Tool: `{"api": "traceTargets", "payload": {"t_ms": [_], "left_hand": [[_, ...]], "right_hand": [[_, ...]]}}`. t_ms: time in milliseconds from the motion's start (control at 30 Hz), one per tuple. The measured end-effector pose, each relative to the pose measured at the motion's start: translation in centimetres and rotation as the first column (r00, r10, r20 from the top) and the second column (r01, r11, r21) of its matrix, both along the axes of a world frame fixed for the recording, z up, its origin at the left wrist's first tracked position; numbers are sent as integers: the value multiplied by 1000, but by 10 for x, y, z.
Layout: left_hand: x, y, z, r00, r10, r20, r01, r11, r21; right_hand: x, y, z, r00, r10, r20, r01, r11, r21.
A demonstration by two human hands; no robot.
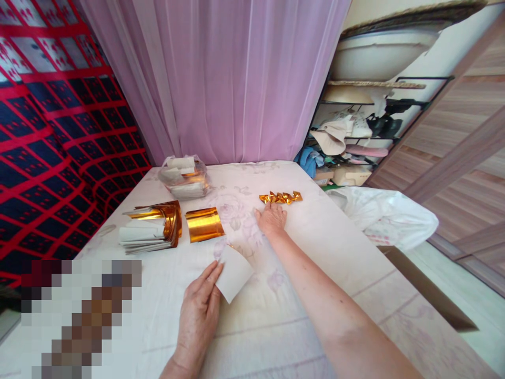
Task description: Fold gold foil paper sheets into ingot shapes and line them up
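Observation:
My left hand (203, 295) is at the near middle of the table, its fingers closed on the left edge of a square sheet of paper (235, 275). The sheet's white side faces up and it tilts slightly. Farther off, my right hand (272, 217) reaches to a short row of folded gold foil paper pieces (282, 198). Its index fingertip touches the row's left part, and the thumb stands apart to the left. A flat gold foil sheet (205, 225) lies left of centre. Beside it is a thick stack of gold-and-white sheets (152, 227), bent over.
A clear plastic bag (184, 177) with more foil sheets sits at the table's far left. The table bears a pale floral cloth (252, 337). A purple curtain (232, 79) hangs behind. On the right stand a shelf rack (355, 121) and a white plastic bag (394, 216).

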State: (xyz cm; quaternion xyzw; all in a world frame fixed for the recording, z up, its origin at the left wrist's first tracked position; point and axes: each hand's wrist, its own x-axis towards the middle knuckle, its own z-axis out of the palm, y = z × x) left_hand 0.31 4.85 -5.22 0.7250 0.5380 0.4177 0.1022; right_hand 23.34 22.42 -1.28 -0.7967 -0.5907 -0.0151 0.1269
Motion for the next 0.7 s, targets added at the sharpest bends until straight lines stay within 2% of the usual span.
{"api": "traceTargets", "payload": {"t_ms": [400,700], "left_hand": [[0,1,0,1000,-8,-20,8,999,35],[-1,1,1,1000,-6,-30,7,999,33]], "right_hand": [[5,-10,0,1000,7,15,-8,1000,14],[0,-1,7,1000,6,5,-6,1000,-12]]}}
